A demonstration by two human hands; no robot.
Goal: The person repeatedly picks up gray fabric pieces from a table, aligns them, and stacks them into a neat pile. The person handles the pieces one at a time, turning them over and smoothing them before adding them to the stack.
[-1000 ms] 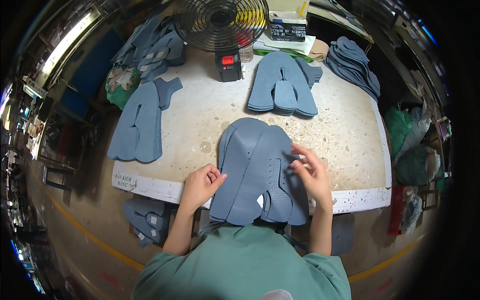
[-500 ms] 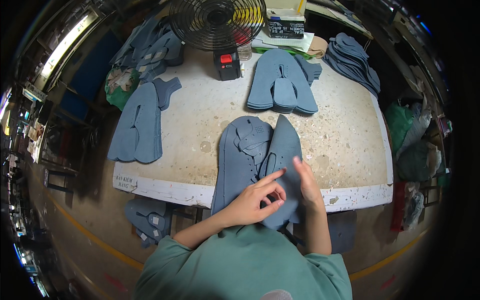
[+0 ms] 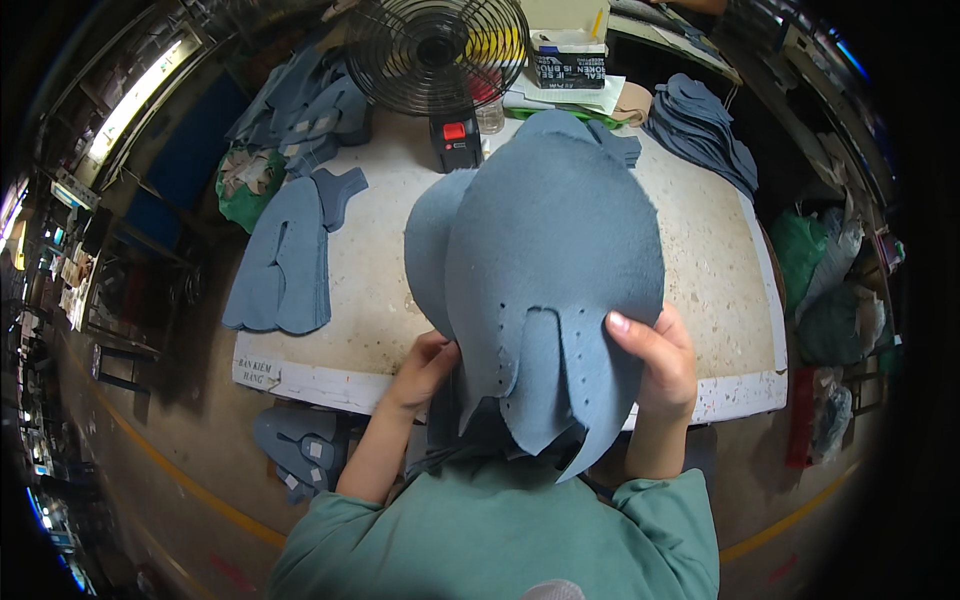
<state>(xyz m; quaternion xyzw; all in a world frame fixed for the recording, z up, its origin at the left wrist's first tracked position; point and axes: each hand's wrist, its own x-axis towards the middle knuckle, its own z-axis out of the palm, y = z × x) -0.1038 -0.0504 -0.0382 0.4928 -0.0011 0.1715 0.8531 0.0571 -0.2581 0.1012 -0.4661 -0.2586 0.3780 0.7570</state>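
A large blue-grey suede shoe upper (image 3: 560, 225) is lifted toward me over the table's near edge, its rounded end away from me. Rows of small holes flank the tongue-shaped flap (image 3: 541, 370) near its lower end. My right hand (image 3: 668, 365) grips its right edge, thumb on top and fingers behind. A second rounded suede piece (image 3: 428, 245) shows behind it on the left. At the lower left edge of these pieces my left hand (image 3: 428, 368) is closed, its fingertips partly hidden. What lies on the table beneath is covered.
A white worktable (image 3: 370, 270) carries a stack of uppers (image 3: 280, 260) at left and curved pieces (image 3: 703, 135) at far right. Another stack (image 3: 553, 124) is mostly hidden behind the lifted upper. A caged fan (image 3: 437, 60) stands at the back. Bags (image 3: 800, 255) hang right of the table.
The upper that lay folded near the table edge is now raised and opened out. My right hand has closed on its right edge; my left hand has moved left to the lower left edge.
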